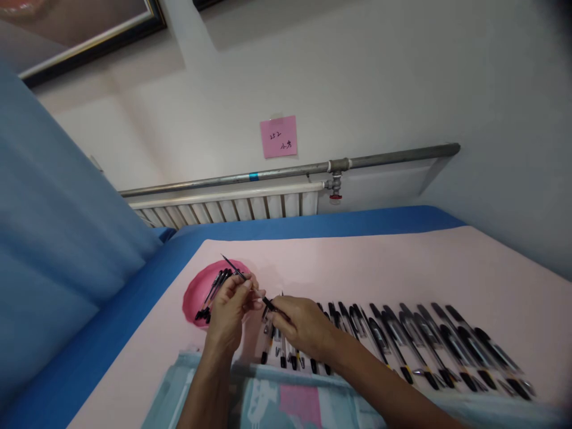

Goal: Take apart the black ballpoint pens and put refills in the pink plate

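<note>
The left hand [230, 310] is pinched, thumb against fingers, around a slim dark rod [233, 266] whose pointed end sticks out past the fingertips. The rod is above the right part of the pink bowl [189, 298], at the left of the pink mat [357, 262]; its long axis slants, the point facing far and left. The right hand [301, 325] is curled closed around a black piece [269, 304], just right of the left hand; that piece slants too, its bare end facing far and left, towards the left hand's fingers. Whether it touches them, I cannot tell. Pens [217, 292] lie in the bowl, slanting from near left to far right. Right of the hands, a row of pen parts [417, 328] lies slanted, far left to near right.
</note>
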`<state>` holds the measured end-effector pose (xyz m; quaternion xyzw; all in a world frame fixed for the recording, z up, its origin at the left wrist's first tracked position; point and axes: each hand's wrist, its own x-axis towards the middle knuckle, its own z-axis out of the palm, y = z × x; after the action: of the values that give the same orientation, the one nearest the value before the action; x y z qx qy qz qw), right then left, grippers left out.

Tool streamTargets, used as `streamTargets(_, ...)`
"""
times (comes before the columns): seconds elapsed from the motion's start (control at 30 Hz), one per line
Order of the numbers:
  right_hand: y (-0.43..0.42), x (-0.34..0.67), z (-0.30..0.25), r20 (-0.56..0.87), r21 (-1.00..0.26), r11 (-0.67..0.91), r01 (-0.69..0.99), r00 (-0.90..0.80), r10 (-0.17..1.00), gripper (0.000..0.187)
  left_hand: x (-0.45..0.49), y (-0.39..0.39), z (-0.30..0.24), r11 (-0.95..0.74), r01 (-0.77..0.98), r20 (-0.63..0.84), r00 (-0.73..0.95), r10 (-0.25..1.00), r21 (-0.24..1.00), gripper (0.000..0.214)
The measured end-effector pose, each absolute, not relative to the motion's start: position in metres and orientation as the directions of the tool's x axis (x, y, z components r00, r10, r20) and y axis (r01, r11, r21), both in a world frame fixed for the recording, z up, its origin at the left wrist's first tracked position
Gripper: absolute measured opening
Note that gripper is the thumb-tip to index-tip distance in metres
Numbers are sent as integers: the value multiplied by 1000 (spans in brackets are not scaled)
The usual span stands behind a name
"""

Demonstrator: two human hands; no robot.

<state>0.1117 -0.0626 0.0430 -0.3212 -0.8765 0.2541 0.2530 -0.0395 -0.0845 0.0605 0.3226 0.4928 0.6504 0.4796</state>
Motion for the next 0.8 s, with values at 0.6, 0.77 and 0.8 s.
streamTargets(0.6, -62, 112, 43, 285, -570, 679, 462, -664, 691, 15, -39, -85, 61, -39, -292, -61, -324, 944, 956, 28)
streamTargets(0.77, -64, 112, 44, 299, -574, 687, 446, -666, 683, 13, -37, -85, 61, -56, -272, -42, -342, 939, 961, 27)
streamTargets(0.8, -64, 112, 44, 303, -576, 687, 444, -664, 683, 13, -36, -84, 60, -64, -267, -34, -347, 937, 962, 27)
